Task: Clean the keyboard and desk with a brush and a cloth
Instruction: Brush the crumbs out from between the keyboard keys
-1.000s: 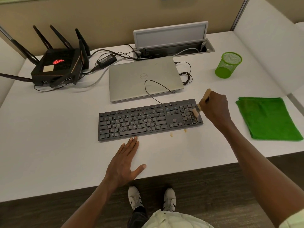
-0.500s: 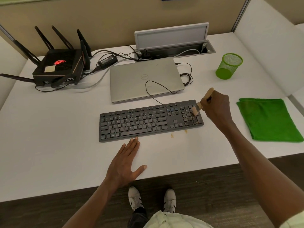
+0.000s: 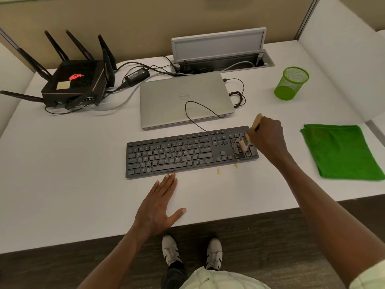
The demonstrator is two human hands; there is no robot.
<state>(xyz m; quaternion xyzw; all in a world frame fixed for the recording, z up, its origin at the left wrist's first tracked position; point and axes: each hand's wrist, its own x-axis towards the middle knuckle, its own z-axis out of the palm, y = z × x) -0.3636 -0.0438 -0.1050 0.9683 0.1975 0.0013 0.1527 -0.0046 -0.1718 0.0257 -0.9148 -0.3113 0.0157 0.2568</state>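
A black keyboard [image 3: 187, 153] lies across the middle of the white desk [image 3: 62, 184]. My right hand [image 3: 268, 136] grips a small wooden-handled brush [image 3: 244, 143], its pale bristles down on the number pad at the keyboard's right end. My left hand [image 3: 160, 203] rests flat on the desk in front of the keyboard, fingers straight, fingertips touching its front edge. Two small brown crumb spots [image 3: 218, 171] lie on the desk just in front of the keyboard's right part. A folded green cloth [image 3: 339, 151] lies at the right.
A shut silver laptop [image 3: 183, 101] sits behind the keyboard with a thin black cable looped over it. A black router [image 3: 73, 84] with antennas stands at the back left, a green mesh cup [image 3: 291, 83] at the back right, an open cable box [image 3: 220, 59] behind.
The brush has moved over the number pad: up toward the keyboard's back edge, then down again onto the keys. My left hand has stayed in place.
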